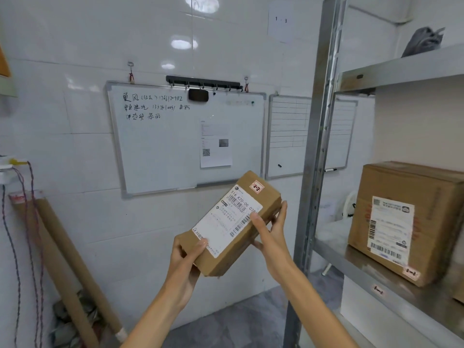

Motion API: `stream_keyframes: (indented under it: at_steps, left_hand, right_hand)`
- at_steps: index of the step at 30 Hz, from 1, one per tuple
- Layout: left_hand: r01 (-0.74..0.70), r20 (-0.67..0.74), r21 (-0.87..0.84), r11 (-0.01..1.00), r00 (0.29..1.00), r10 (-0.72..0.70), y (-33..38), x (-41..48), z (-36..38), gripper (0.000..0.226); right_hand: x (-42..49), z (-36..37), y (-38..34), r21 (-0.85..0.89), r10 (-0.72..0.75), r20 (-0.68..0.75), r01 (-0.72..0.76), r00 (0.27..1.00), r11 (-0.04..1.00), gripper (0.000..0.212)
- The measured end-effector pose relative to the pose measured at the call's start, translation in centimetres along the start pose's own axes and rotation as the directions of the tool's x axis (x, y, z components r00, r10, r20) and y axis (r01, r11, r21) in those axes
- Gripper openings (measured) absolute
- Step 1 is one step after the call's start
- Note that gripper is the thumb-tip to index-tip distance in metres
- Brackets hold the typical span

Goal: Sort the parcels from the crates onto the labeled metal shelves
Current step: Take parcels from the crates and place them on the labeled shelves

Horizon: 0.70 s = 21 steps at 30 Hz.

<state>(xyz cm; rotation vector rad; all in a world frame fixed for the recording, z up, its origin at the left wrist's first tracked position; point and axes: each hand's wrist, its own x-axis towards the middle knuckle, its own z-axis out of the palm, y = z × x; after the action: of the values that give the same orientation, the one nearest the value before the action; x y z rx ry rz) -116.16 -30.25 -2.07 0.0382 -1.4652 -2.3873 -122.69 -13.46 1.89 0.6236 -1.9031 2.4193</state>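
Tilting up toward the right, a small cardboard parcel point(267, 197) is held in mid-air before a whiteboard point(163, 141), just left of the metal shelves point(356, 267). Its underside is hidden, and the printed shipping label is only partly legible. A red-edged sticker point(256, 187) marked 2-2 is readable near its upper end. The left grip point(186, 256) is clasped round the parcel's lower end, thumb on the label. The right grip point(273, 234) is clasped round its right edge, thumb on top and fingers beneath. A larger box point(406, 222) on the shelf is cut off by the frame's right edge.
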Motion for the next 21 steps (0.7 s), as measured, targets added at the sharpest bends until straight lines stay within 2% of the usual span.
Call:
stream_keyframes:
  at_steps: [2,7,10,12,17,21]
  left_hand:
    - [0.007,0.058,0.059,0.998,0.998,-0.011,-0.5,-0.2,0.2,0.092]
    - [-0.081,0.209,0.366,0.927,0.978,0.003,-0.1,-0.4,0.5,0.083]
    - [-0.143,0.29,0.465,0.873,0.957,0.003,0.9,-0.4,0.8,0.069]
    - [-0.148,0.301,0.52,0.841,0.953,-0.018,1.5,-0.2,0.9,0.069]
    - [-0.135,0.271,0.52,0.843,0.962,-0.013,2.7,-0.3,0.7,0.082]
    - [-0.144,0.252,0.49,0.86,0.968,0.018,3.0,-1.0,0.1,0.083]
  right_hand:
    - [0.2,-0.9,-0.5,-0.03,-0.036,-0.01,0.035,0.999,0.999,0.111]
    - [-0.1,-2.3,-1.2,-0.079,-0.104,-0.04,0.101,0.994,0.992,0.097]
    - [-0.4,-2.4,-1.4,-0.09,-0.125,-0.04,0.121,0.991,0.989,0.092]
    - [-0.5,-2.1,-1.7,-0.113,-0.123,-0.011,0.121,0.992,0.986,0.093]
    - [-0.8,-0.6,-1.8,-0.123,-0.108,0.072,0.116,0.992,0.986,0.091]
    - [-1.4,0.4,-1.9,-0.139,-0.096,0.095,0.109,0.991,0.984,0.085]
